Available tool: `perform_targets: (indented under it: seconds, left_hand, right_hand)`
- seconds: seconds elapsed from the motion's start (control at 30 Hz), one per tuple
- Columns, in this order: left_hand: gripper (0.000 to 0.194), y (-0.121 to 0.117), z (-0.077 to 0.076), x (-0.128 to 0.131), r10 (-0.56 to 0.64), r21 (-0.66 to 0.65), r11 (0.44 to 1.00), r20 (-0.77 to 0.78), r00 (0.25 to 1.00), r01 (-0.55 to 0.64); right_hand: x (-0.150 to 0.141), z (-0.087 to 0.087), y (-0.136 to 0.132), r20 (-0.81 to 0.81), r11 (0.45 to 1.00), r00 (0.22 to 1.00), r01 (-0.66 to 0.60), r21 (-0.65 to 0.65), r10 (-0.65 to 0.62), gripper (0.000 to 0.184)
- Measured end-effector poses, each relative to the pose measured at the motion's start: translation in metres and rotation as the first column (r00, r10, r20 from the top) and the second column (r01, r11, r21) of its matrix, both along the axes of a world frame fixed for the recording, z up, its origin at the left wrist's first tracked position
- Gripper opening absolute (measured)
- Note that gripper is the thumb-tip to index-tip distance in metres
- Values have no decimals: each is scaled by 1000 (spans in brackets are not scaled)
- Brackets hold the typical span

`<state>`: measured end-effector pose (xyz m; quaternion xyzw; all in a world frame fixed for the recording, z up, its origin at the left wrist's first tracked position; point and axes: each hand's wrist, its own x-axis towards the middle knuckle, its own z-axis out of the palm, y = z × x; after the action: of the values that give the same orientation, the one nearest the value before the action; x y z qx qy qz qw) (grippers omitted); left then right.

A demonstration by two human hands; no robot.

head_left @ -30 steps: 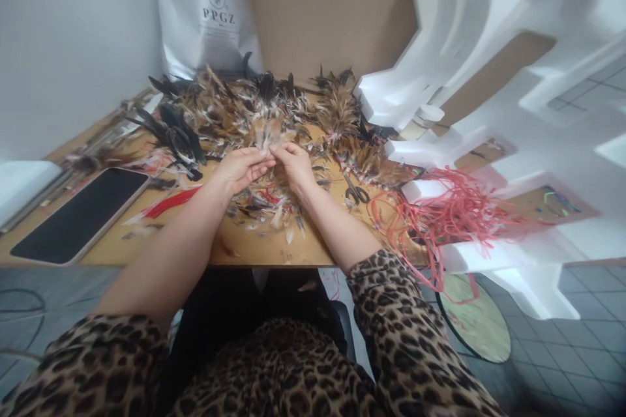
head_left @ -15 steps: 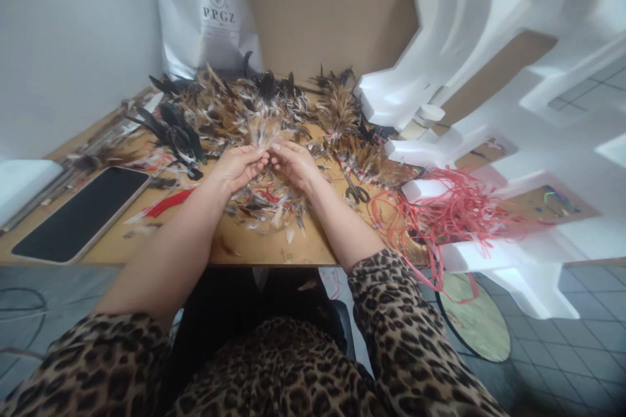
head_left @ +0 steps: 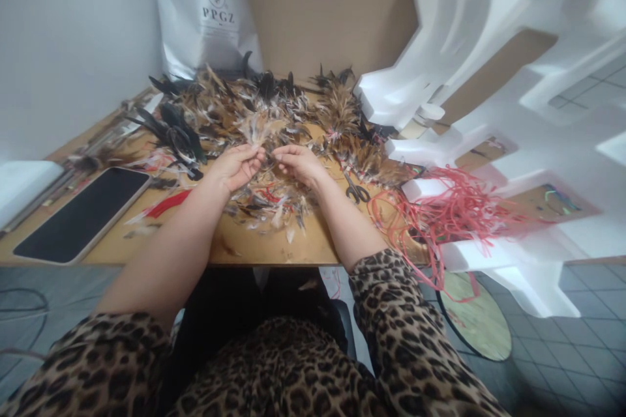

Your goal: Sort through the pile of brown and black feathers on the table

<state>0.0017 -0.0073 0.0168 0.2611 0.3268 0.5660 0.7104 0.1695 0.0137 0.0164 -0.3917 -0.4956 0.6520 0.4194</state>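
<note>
A wide heap of brown, black and white feathers (head_left: 293,107) covers the back of the wooden table (head_left: 254,249). My left hand (head_left: 236,166) is closed in a pinch on a small bunch of pale feathers (head_left: 255,132) that fans upward from its fingertips. My right hand (head_left: 299,163) is closed too, its fingertips pinched just right of the left hand's, a little apart from them; what it holds is too small to name. Loose feathers and red strands (head_left: 268,198) lie under both wrists.
Black scissors (head_left: 356,191) lie right of my right forearm. A tangle of red strips (head_left: 450,215) hangs off the table's right end by white foam blocks (head_left: 489,78). A dark phone (head_left: 81,214) lies front left. A white bag (head_left: 208,10) stands behind.
My two hands were pressed together at the fingertips; now they have drawn slightly apart, and the feather bunch stays with the left hand.
</note>
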Motion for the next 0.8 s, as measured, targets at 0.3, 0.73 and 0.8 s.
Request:
perform_targets:
  seconds: [0.3, 0.73, 0.8]
  left_hand:
    - [8, 1, -3, 0, -23, -32, 999, -40, 999, 21]
    - [11, -1, 2, 4, -5, -97, 995, -10, 1000, 4]
    - [13, -1, 2, 4, -5, -102, 995, 7, 1000, 6]
  right_hand:
    - [8, 15, -1, -211, 1000, 977, -23, -12, 20, 21]
    - [3, 19, -7, -308, 995, 947, -97, -10, 89, 19]
    - [4, 18, -6, -327, 996, 941, -87, 1, 83, 20]
